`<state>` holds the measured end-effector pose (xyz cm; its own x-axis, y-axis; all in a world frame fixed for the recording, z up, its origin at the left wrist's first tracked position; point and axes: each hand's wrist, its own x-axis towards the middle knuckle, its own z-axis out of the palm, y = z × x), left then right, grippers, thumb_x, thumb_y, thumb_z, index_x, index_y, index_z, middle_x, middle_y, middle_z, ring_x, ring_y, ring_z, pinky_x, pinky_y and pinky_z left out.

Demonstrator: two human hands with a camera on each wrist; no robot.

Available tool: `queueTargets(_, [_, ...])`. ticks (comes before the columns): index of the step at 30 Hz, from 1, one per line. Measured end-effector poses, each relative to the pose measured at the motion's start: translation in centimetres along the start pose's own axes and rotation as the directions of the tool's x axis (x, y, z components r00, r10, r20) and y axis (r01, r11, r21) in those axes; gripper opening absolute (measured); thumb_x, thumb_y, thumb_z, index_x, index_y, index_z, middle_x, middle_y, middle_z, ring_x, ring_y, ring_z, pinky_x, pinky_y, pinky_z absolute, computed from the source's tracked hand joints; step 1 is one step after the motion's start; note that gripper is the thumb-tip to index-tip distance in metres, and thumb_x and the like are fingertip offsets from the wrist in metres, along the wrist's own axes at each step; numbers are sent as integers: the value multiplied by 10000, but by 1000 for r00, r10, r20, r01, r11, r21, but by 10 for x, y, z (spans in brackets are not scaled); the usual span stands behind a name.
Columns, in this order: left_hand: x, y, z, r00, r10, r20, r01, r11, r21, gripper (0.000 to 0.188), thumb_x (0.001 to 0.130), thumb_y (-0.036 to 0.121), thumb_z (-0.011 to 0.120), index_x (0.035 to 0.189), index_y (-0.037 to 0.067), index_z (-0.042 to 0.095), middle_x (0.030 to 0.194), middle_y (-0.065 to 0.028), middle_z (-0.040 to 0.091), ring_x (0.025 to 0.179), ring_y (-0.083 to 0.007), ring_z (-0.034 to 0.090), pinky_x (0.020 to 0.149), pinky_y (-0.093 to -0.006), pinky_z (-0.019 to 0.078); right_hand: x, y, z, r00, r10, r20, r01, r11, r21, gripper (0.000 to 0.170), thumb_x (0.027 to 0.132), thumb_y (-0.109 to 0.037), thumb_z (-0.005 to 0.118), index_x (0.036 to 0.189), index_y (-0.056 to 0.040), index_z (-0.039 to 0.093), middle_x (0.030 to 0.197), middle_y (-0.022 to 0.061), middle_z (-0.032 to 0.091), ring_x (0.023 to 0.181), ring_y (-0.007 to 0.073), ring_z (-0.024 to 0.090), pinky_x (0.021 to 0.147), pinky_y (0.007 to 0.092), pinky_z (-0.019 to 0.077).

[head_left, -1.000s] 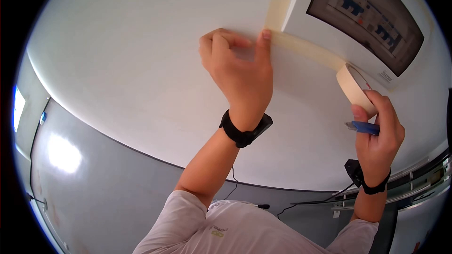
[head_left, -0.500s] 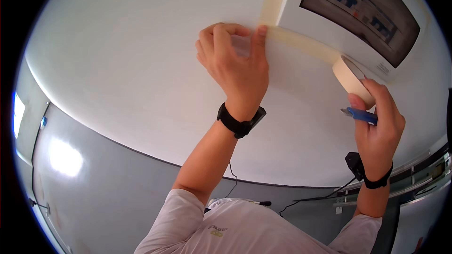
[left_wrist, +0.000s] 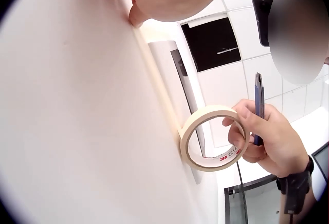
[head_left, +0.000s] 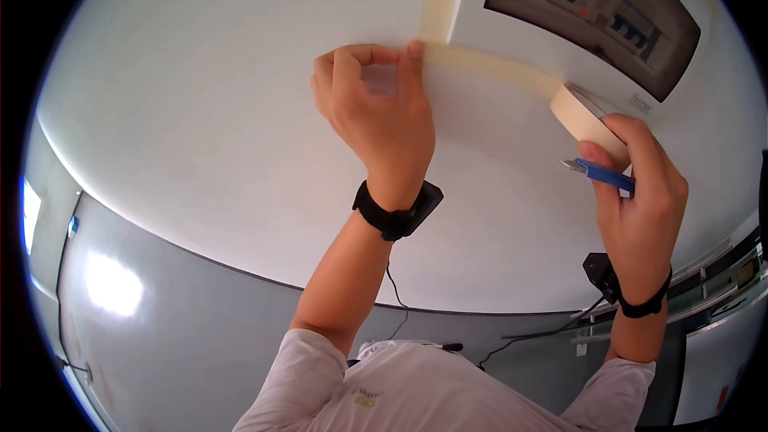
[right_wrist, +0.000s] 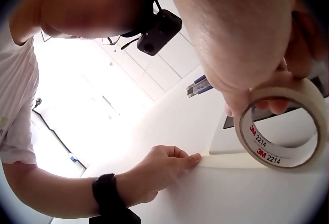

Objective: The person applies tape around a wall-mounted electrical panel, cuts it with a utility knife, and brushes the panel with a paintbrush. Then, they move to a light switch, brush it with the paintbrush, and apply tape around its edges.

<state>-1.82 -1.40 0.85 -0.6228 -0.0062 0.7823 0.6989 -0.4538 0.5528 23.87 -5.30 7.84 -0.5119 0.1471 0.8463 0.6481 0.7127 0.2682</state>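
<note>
In the head view my left hand (head_left: 382,124) is at the wall, its thumb pressing a strip of masking tape (head_left: 496,66) near the lower left corner of a white electrical box (head_left: 474,18). Its other fingers are bent and hold nothing. My right hand (head_left: 646,204) pinches the roll of masking tape (head_left: 582,122) between thumb and fingers, the roll close under the box. The strip runs from the left thumb to this roll along the box's lower edge. A blue utility knife (head_left: 606,176), blade end pointing left, is also held in the right hand.
Another tape band (head_left: 436,4) runs up the box's left side on the white wall (head_left: 240,112). The box has a dark window (head_left: 592,16) with switches behind it. Black cables (head_left: 552,334) hang near the right wrist. A grey lower wall (head_left: 184,304) lies below.
Both hands, the box and the roll sit further left and slightly higher in the head view. The left thumb stays at the box's corner, and the right hand keeps the roll and knife.
</note>
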Motion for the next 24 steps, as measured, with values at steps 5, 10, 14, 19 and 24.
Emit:
queueTargets(5, [-1,-2,-3,998,44,-43,-43,999,20,268,937,235,886,904,109,652,1023,-40,598,1008,-279,539,946,-447,406,-1,-6,0,1000,4,-10,-4,1000,8,281,955,-215,867,1125,-60,706,963,181,768,796,410,775,656,390,623])
queueTargets(10, [-5,1,7,999,30,-35,-29,999,35,261,949,235,873,904,113,647,1011,-37,586,1013,-278,535,962,-451,398,-2,0,1,1000,6,-1,-6,1000,-3,290,946,-212,872,1129,-58,709,977,169,773,792,400,773,647,387,620])
queueTargets(14, [-10,-6,9,996,85,-29,-84,996,30,183,956,204,840,976,101,690,1099,-56,631,1079,-290,559,996,-447,392,-1,1,3,1000,-12,-10,12,1000,-9,304,933,-209,880,1133,-58,708,971,142,771,759,379,759,613,385,597])
queueTargets(19, [-45,-12,-4,875,465,132,-482,861,163,416,966,204,771,1347,49,711,1446,-120,642,1322,-339,555,1126,-479,360,1,-4,0,999,47,25,-47,999,3,302,952,-218,870,1138,-43,708,952,164,755,760,392,738,638,393,577])
queueTargets(24, [-54,-6,-5,824,405,397,-525,809,263,659,1019,299,679,1611,37,555,1713,-126,483,1592,-410,388,1311,-561,200,0,-6,2,994,83,65,-82,997,-12,305,971,-219,860,1146,-20,708,953,193,748,800,418,737,695,408,587])
